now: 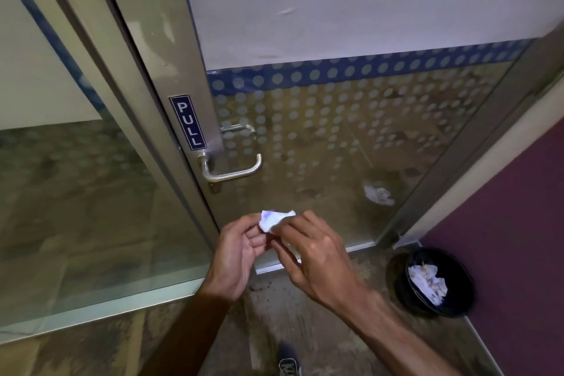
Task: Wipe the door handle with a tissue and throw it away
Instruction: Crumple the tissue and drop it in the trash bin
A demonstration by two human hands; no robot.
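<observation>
Door handle [232, 166]: a silver metal lever on the frame of a glass door, bare, with nothing touching it; it is the landmark for the lines below.
Sign [187, 123]: a blue strip reading PULL, fixed upright on the door frame just above the door handle and a little to its left.
Tissue [276, 220]: a white crumpled wad with a faint bluish mark, held in the air below the door handle and slightly to its right, apart from it.
Left hand [236, 253]: below the door handle, palm turned inward, fingers curled, the fingertips closed on the left edge of the tissue.
Right hand [317, 256]: below and to the right of the door handle, back of the hand facing the camera, thumb and fingers pinching the right side of the tissue.
Bin [457, 305]: a round black bin on the floor, well below and far to the right of the door handle, standing in the corner by a purple wall; crumpled white paper lies inside it.
Glass door [335, 131]: dotted frosting across the pane to the right of the door handle, with a blue dotted band above it.
Shoe [288, 360]: a dark shoe at the bottom edge, straight below the door handle.
</observation>
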